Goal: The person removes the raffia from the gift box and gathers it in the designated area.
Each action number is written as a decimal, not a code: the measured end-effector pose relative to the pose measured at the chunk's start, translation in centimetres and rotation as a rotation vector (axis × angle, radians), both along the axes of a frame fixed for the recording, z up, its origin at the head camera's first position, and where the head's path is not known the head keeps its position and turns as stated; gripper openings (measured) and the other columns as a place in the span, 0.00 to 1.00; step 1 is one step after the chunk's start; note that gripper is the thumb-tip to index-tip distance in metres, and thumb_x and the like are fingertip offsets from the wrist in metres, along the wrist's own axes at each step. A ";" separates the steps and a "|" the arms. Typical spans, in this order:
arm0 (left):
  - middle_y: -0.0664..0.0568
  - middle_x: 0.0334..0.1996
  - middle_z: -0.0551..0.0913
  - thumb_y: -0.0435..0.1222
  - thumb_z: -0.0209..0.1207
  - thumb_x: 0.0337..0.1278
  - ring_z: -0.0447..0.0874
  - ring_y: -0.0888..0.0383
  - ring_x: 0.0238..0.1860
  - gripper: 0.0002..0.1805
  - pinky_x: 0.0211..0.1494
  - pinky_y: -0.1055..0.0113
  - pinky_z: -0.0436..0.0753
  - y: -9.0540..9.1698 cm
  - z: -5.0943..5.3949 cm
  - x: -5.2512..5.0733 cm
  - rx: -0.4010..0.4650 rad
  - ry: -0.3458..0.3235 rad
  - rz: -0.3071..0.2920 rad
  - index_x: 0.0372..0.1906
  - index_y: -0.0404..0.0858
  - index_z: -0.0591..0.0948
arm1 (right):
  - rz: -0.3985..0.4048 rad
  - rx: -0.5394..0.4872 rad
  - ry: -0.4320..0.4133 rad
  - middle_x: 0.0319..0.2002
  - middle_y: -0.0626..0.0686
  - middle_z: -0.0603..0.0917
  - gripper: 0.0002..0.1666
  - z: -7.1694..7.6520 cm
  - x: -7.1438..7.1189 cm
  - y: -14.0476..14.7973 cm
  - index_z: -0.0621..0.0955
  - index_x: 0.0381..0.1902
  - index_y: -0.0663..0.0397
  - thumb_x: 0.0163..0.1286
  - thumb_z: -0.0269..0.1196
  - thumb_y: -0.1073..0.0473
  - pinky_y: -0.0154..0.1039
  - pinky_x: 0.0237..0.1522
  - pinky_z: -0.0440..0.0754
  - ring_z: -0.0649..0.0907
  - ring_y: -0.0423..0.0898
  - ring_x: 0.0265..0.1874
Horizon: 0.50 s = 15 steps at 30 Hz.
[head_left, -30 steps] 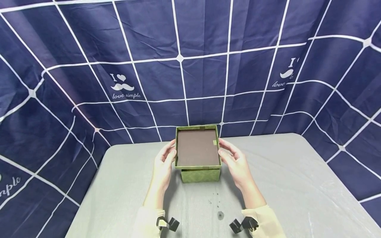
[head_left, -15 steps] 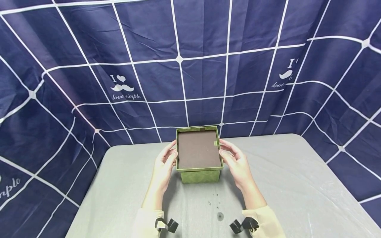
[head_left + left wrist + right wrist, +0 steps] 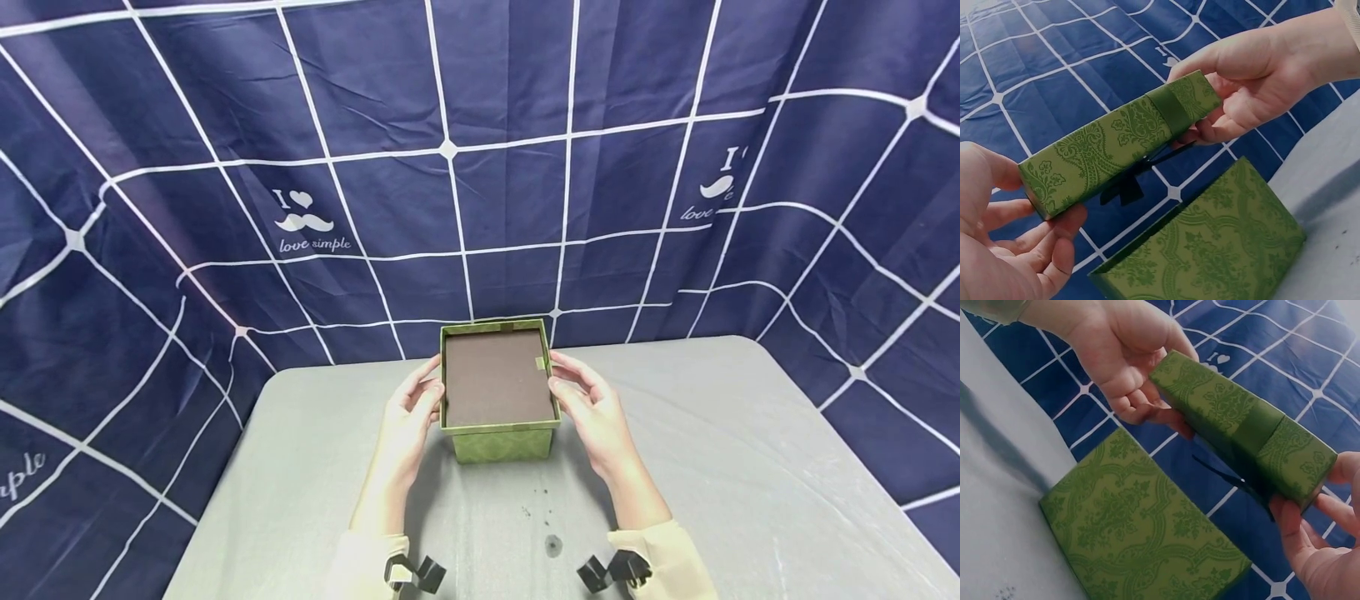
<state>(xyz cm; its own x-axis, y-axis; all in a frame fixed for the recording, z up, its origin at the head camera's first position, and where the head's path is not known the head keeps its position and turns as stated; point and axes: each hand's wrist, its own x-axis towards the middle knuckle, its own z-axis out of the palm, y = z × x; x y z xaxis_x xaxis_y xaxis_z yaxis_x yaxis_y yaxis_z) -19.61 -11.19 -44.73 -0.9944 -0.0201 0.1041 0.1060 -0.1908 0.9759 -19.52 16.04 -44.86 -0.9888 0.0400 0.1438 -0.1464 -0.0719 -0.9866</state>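
Note:
Both hands hold a shallow green patterned box lid (image 3: 495,379) by its opposite sides, turned so its dark brown inside faces up. My left hand (image 3: 408,417) grips the left side; my right hand (image 3: 594,408) grips the right side, thumb near the rim. Under the lid stands the deeper green box base (image 3: 504,447), on the table. A gap between lid and base shows in the left wrist view. A green ribbon band (image 3: 1169,109) crosses the lid's side, and a dark bow (image 3: 1124,190) hangs beneath it. The base's inside is hidden.
A grey covered table (image 3: 705,450) carries the box near its back edge. Dark spots (image 3: 553,546) mark the cover in front. A navy curtain (image 3: 375,200) with white grid lines rises behind and along both sides.
The lid has come slightly lower and nearer over the base, covering more of its top front edge. Both hands keep their grip. The base has stayed in place.

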 end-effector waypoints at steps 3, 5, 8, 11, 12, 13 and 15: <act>0.54 0.43 0.85 0.29 0.60 0.79 0.77 0.64 0.36 0.26 0.43 0.70 0.79 -0.2 0.4 0.1 -0.008 0.001 0.006 0.76 0.32 0.77 | 0.000 0.006 -0.012 0.67 0.63 0.81 0.28 0.2 0.3 -0.3 0.78 0.77 0.58 0.82 0.63 0.66 0.34 0.58 0.85 0.86 0.40 0.56; 0.53 0.44 0.85 0.29 0.60 0.79 0.78 0.64 0.37 0.26 0.44 0.70 0.79 -0.5 0.6 0.1 -0.012 0.008 0.005 0.76 0.32 0.77 | 0.001 0.006 -0.014 0.66 0.64 0.81 0.28 0.5 0.6 -0.6 0.78 0.77 0.58 0.82 0.63 0.66 0.35 0.56 0.86 0.86 0.40 0.55; 0.53 0.45 0.86 0.30 0.59 0.80 0.81 0.63 0.38 0.26 0.43 0.70 0.81 -1.0 1.1 0.3 -0.019 0.011 0.004 0.77 0.33 0.77 | 0.018 0.008 -0.019 0.67 0.65 0.80 0.29 1.2 1.1 -1.1 0.77 0.77 0.59 0.81 0.63 0.67 0.35 0.55 0.86 0.87 0.39 0.55; 0.52 0.46 0.85 0.30 0.59 0.79 0.81 0.62 0.40 0.26 0.41 0.70 0.80 -1.6 1.4 0.3 -0.039 -0.011 -0.004 0.77 0.35 0.77 | 0.045 0.023 -0.022 0.68 0.65 0.79 0.30 1.7 1.3 -1.5 0.75 0.78 0.60 0.82 0.63 0.67 0.35 0.55 0.86 0.87 0.38 0.55; 0.52 0.46 0.85 0.30 0.60 0.79 0.81 0.62 0.42 0.26 0.42 0.70 0.79 -1.8 1.5 0.2 -0.055 -0.021 -0.008 0.77 0.37 0.77 | 0.049 0.032 -0.023 0.69 0.66 0.79 0.30 1.9 1.3 -1.5 0.75 0.78 0.59 0.82 0.63 0.66 0.35 0.55 0.86 0.87 0.38 0.55; 0.52 0.47 0.85 0.30 0.60 0.79 0.81 0.61 0.43 0.27 0.43 0.70 0.79 -2.0 1.7 0.1 -0.072 -0.030 -0.016 0.77 0.37 0.77 | 0.052 0.040 -0.025 0.69 0.65 0.79 0.30 2.0 1.2 -1.6 0.75 0.79 0.59 0.82 0.63 0.66 0.35 0.55 0.86 0.87 0.38 0.54; 0.51 0.48 0.85 0.30 0.61 0.78 0.81 0.61 0.46 0.27 0.45 0.69 0.79 -2.4 2.0 -0.2 -0.107 -0.045 -0.029 0.78 0.38 0.77 | 0.054 0.064 -0.030 0.69 0.65 0.80 0.30 2.3 1.0 -1.6 0.75 0.79 0.56 0.82 0.64 0.65 0.34 0.55 0.86 0.87 0.38 0.54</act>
